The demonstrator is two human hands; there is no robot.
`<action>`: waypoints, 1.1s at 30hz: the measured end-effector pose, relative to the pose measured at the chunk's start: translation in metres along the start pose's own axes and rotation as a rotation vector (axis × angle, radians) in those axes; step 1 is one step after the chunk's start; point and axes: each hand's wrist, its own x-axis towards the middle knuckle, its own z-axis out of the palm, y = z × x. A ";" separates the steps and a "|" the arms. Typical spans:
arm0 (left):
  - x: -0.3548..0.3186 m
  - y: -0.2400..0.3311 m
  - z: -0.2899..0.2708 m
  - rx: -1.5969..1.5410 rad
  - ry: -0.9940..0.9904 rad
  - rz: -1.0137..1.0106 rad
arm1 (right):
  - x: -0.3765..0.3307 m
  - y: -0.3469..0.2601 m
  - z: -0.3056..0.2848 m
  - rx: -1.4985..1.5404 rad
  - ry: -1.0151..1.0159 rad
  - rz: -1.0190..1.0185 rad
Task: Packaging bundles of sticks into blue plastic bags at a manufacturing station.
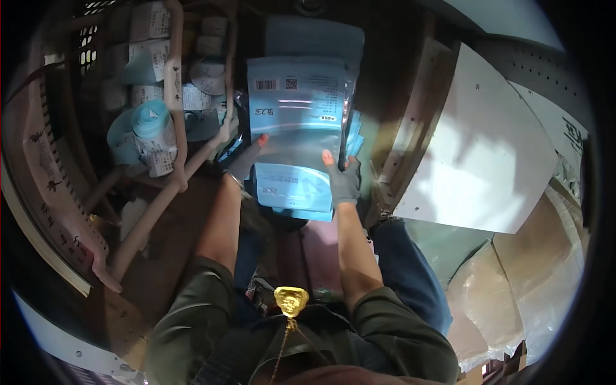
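A stack of flat blue plastic pouches [296,138], printed and partly see-through, is held between my two gloved hands in front of me. On its left edge my left hand [246,162] is closed, the bare thumb lying on top and the other fingers mostly hidden. My right hand [344,179] grips the right edge, its thumb pressed on the top pouch. Both gloves are grey and leave the thumb tips bare. Another blue pouch stack [314,37] shows just beyond, and loose blue pouch corners [354,136] stick out at the right.
Left of me, a pale crate-like frame [174,96] holds several blue and white rolls [151,119]. A large white board [478,147] leans on the right, beside a wooden beam [420,109]. Brown sheets under clear plastic film [523,276] lie at the lower right.
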 end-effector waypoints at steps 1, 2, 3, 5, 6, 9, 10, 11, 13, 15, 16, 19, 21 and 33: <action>-0.002 0.000 -0.002 0.000 0.008 0.005 | 0.004 -0.004 -0.007 0.011 -0.109 0.028; -0.004 0.001 0.001 0.011 0.036 0.024 | 0.009 -0.006 -0.013 0.064 -0.184 0.024; -0.007 0.005 0.006 0.021 0.069 0.050 | 0.013 -0.009 -0.010 0.064 -0.186 0.018; -0.022 0.063 0.029 0.323 0.174 0.061 | 0.018 -0.012 -0.011 0.427 -0.245 -0.287; -0.021 0.084 0.030 0.275 0.148 0.077 | 0.007 -0.034 -0.018 0.527 -0.381 -0.298; 0.000 0.151 0.038 0.507 0.115 0.394 | 0.016 -0.045 0.009 0.741 -0.286 -0.294; 0.001 0.158 0.037 0.509 0.132 0.389 | 0.000 -0.072 0.003 0.723 -0.311 -0.236; 0.004 0.165 0.048 0.608 0.167 0.366 | 0.003 -0.083 -0.002 0.633 -0.328 -0.235; 0.015 0.151 0.075 0.710 0.175 0.347 | 0.030 -0.070 0.006 0.267 -0.160 -0.058; 0.026 0.098 0.057 1.392 0.828 0.612 | 0.014 -0.080 0.020 0.268 -0.320 -0.125; 0.026 0.088 0.055 1.206 0.725 0.401 | 0.003 -0.084 0.017 0.258 -0.271 -0.205; 0.017 0.080 0.034 1.438 0.669 0.443 | 0.003 -0.078 0.030 -0.017 -0.318 -0.038; 0.002 0.093 0.051 1.281 0.659 0.316 | 0.004 -0.077 0.026 -0.099 -0.291 -0.106; -0.341 0.204 0.127 1.022 0.230 0.278 | -0.272 -0.074 -0.356 -0.006 -0.580 -0.404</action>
